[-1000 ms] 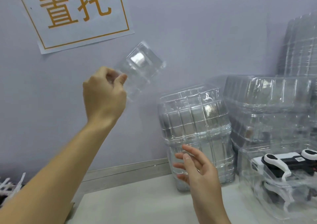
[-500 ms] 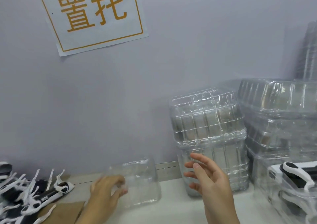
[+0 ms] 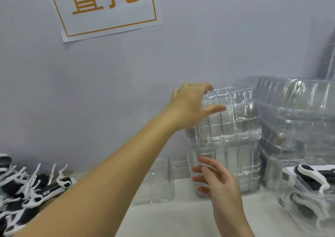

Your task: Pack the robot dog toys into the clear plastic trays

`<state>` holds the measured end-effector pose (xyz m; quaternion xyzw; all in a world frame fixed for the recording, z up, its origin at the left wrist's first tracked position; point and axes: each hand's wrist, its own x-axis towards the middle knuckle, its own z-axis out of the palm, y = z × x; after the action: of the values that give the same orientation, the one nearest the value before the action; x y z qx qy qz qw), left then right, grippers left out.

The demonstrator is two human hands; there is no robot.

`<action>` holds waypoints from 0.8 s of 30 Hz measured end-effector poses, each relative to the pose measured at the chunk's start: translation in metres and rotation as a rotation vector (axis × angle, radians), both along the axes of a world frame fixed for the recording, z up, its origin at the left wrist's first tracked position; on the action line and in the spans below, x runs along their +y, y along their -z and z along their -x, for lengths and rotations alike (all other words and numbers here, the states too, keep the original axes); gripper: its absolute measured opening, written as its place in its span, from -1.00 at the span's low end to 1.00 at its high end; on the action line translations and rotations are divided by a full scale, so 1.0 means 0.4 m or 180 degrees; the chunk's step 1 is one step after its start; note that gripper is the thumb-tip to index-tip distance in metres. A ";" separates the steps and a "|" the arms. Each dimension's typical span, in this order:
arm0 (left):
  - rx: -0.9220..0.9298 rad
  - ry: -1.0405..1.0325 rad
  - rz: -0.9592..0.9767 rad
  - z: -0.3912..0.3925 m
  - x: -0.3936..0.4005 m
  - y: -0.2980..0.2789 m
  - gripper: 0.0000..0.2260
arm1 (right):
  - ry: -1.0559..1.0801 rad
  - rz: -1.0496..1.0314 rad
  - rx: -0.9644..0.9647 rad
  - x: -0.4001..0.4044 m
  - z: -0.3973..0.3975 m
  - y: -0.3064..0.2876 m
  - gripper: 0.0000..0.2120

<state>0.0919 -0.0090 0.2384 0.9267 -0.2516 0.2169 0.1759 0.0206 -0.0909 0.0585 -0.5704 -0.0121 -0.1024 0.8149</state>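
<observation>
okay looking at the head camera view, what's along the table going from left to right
Pile of black-and-white robot dog toys → single clear tray standing on the table → tall stack of clear trays by the wall, which the left hand reaches toward → packed trays with toys inside at the right edge.

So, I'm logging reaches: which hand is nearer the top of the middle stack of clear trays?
Left. The left hand is at the top edge of the stack of clear trays; the right hand hovers low, near its base.
</observation>
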 end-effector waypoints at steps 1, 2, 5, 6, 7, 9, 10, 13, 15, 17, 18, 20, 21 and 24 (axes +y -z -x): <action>0.0106 -0.0012 -0.0067 -0.011 -0.020 -0.019 -0.70 | -0.0004 -0.0004 0.0026 -0.003 0.000 0.002 -0.74; 0.0160 0.0012 0.0019 -0.023 -0.032 -0.033 -0.84 | -0.0006 -0.0013 0.0051 -0.006 -0.001 0.004 -0.74; -0.0043 0.0077 0.0534 -0.028 -0.027 -0.055 -0.92 | -0.0008 -0.0044 0.0088 -0.013 -0.006 0.009 -0.75; -0.0261 0.0074 0.0678 -0.016 -0.017 -0.061 -0.92 | -0.0004 -0.0054 0.0097 -0.013 -0.006 0.010 -0.75; -0.0506 0.0046 0.0803 0.000 -0.003 -0.068 -0.92 | 0.0001 -0.0065 0.0106 -0.011 -0.008 0.011 -0.75; -0.0972 -0.0022 0.1053 0.038 0.038 -0.082 -0.94 | 0.0000 -0.0077 0.0119 -0.009 -0.008 0.014 -0.75; -0.1179 -0.0023 0.1137 0.061 0.065 -0.086 -0.95 | -0.0002 -0.0080 0.0113 -0.008 -0.009 0.015 -0.75; -0.1608 -0.0117 0.1128 0.152 0.167 -0.055 -0.97 | 0.0000 -0.0164 0.0062 -0.006 -0.009 0.014 -0.77; -0.1613 -0.0347 0.1031 0.220 0.237 0.012 -0.94 | 0.0018 -0.0263 0.0034 -0.004 -0.010 0.011 -0.81; -0.1350 -0.0592 0.1054 0.281 0.301 0.102 -0.95 | 0.0049 -0.0314 0.0013 -0.001 -0.011 0.006 -0.84; -0.1158 -0.0697 0.1130 0.308 0.328 0.148 -0.97 | 0.0068 -0.0325 0.0002 -0.002 -0.013 0.004 -0.85; -0.0755 -0.0839 0.1377 0.347 0.372 0.229 -0.89 | 0.0111 -0.0355 -0.0024 -0.004 -0.018 -0.004 -0.85; -0.0589 -0.0874 0.1444 0.359 0.387 0.259 -0.89 | 0.0146 -0.0358 -0.0044 -0.007 -0.020 -0.010 -0.84; -0.0145 -0.0875 0.1339 0.374 0.417 0.309 -0.84 | 0.0259 -0.0259 -0.0174 -0.016 -0.026 -0.026 -0.78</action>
<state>-0.0578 0.1577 0.1147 0.8901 -0.0765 0.3072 0.3280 0.0310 -0.0971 0.0691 -0.5338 -0.0070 -0.1514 0.8319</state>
